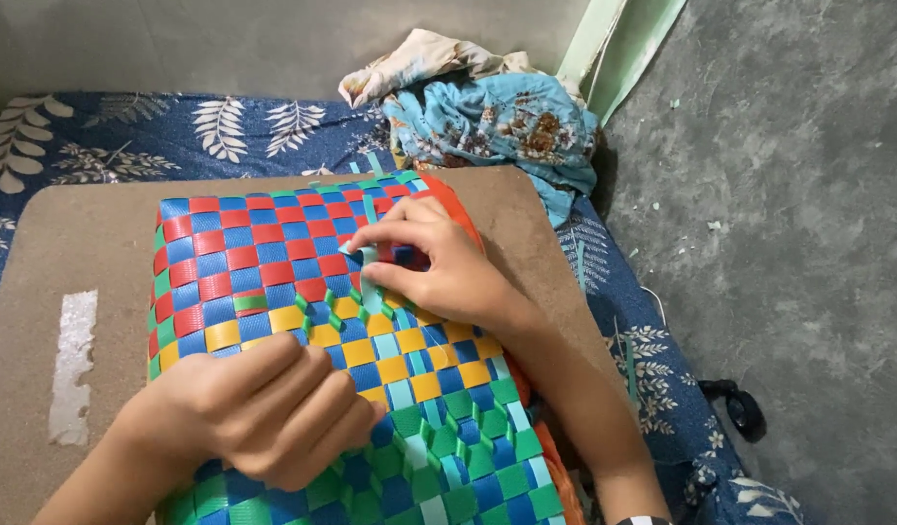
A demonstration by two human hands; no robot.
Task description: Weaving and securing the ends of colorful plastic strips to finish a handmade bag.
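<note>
I see a woven panel [302,321] of flat plastic strips lying at the middle of my view, on a brown board [69,243]. Its weave is a checker: red and blue squares at the far end, towards twelve o'clock, a band of yellow and blue across the middle, and green with blue at the near end, towards six o'clock. Thin pale green strips run slantwise through the squares, and a few loose strip ends stick out past the far edge. An orange edge shows along the panel's right side.

My right hand [439,267] lies on the panel at about one o'clock from its centre, the fingertips pressed together and pinching a pale green strip [368,262] where it rises out of the weave. My left hand [263,408] rests on the near half at about seven o'clock, fingers curled loosely into the palm, knuckles pressing the panel flat; I cannot tell whether it grips anything beneath.

The board sits on blue bedding with a white leaf print [127,136]. At twelve to one o'clock, just past the board's far corner, lies a crumpled heap of blue floral cloth [497,122]. Grey floor [789,194] fills the three o'clock side, with a small black object [735,403] at about four o'clock. My right forearm covers part of the panel's right edge.
</note>
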